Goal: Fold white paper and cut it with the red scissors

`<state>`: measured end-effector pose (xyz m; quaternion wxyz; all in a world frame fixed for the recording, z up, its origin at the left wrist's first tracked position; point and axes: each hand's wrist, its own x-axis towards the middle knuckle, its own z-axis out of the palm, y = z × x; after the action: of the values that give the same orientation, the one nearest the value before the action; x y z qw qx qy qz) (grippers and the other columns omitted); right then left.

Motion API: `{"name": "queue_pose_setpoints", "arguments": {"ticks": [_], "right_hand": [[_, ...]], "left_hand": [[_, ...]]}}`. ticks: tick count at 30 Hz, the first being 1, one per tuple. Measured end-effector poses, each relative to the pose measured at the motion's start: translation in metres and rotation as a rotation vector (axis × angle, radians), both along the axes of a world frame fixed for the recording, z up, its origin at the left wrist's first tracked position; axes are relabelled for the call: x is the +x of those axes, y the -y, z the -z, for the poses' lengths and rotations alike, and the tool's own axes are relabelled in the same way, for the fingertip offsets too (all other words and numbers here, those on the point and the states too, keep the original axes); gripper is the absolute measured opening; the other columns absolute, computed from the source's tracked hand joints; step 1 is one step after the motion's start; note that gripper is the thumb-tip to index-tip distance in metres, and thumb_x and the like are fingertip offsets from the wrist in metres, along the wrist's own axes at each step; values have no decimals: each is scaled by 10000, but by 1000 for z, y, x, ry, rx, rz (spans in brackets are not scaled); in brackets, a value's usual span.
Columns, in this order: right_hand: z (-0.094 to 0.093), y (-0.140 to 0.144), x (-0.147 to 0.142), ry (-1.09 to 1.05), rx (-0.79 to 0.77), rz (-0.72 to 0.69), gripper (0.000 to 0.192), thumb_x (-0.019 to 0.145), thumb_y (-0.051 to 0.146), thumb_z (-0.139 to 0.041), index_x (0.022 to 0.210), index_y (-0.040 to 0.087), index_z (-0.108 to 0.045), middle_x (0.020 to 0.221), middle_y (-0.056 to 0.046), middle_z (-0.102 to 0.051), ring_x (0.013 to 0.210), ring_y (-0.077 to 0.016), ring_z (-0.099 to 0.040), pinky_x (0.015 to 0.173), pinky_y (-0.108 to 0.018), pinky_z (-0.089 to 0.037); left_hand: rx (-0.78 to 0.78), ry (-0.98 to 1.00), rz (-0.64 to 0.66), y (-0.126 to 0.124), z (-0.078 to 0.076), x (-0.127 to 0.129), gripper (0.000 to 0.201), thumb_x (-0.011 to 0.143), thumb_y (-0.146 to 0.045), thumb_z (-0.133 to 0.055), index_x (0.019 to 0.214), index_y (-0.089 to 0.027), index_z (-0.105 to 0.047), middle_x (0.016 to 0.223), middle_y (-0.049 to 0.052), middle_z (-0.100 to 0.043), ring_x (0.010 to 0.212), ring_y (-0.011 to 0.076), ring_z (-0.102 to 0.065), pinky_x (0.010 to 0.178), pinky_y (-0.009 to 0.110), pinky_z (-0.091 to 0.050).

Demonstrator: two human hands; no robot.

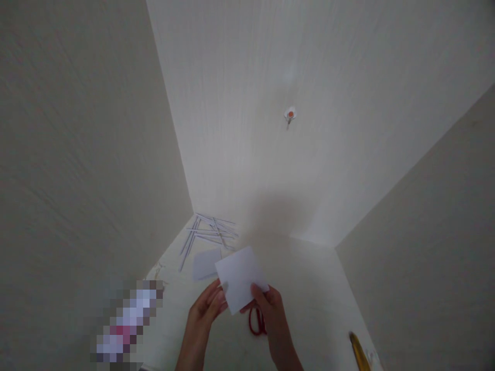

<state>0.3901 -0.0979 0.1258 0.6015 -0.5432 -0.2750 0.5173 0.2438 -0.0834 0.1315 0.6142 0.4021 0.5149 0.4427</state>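
A square piece of white paper [238, 274] is held up in front of me, tilted. My right hand [266, 299] grips its lower right corner, thumb on top and fingers underneath. At the left edge, my left hand [207, 304] is closed on the paper, with some fingers partly behind it. Below the right hand lie scissors with red handles [253, 324]; their blades are hidden. Behind the held sheet, on the white surface, rests another stack or piece of white paper [204, 265].
Several thin white sticks [209, 232] lie crossed in the far left corner. A yellow object [359, 353] sits at the lower right. Pale walls rise on the left, back and right; a small hook [290, 114] is on the back one. A blurred-out object [129, 319] stands at left.
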Motion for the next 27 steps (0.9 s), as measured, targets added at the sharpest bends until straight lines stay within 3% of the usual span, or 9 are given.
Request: {"name": "queue_pose_setpoints", "arguments": {"ticks": [2, 5, 9, 19, 27], "right_hand": [[-11, -1, -7, 5, 12, 0, 516, 614, 624, -711, 651, 112, -658, 518, -63, -663, 423, -189, -614, 458, -279, -492], [-29, -1, -17, 15, 37, -3, 527, 622, 634, -698, 667, 110, -657, 526, -61, -663, 404, -183, -605, 431, -270, -476], [-50, 0, -24, 55, 86, -38, 517, 656, 646, -665, 654, 129, -642, 528, -61, -672, 399, -179, -604, 426, -263, -465], [-71, 5, -19, 283, 117, -65, 454, 801, 557, -568, 654, 133, -640, 504, -50, -654, 468, -163, -610, 501, -230, -444], [-79, 6, -19, 257, 118, -110, 509, 792, 612, -544, 610, 145, -636, 492, -68, -670, 476, -165, -586, 523, -244, -441]], "left_hand": [[-35, 85, 36, -3, -19, 3, 468, 737, -496, -668, 1052, -150, -678, 977, 91, -729, 871, 232, -662, 763, 308, -534], [-36, 85, 77, -7, -41, 3, 339, 741, -486, -670, 808, -156, -702, 753, 37, -712, 678, 166, -611, 636, 236, -483], [-5, 42, 98, -14, -55, -1, 378, 715, -519, -677, 598, -164, -619, 552, -6, -603, 570, 142, -534, 567, 217, -423], [3, -33, 75, -20, -83, -18, 372, 621, -535, -724, 559, -189, -606, 526, -16, -603, 563, 163, -539, 568, 232, -445], [-36, -14, -55, -13, -89, -16, 326, 615, -511, -725, 662, -190, -689, 574, 0, -661, 541, 163, -549, 539, 240, -452]]}}
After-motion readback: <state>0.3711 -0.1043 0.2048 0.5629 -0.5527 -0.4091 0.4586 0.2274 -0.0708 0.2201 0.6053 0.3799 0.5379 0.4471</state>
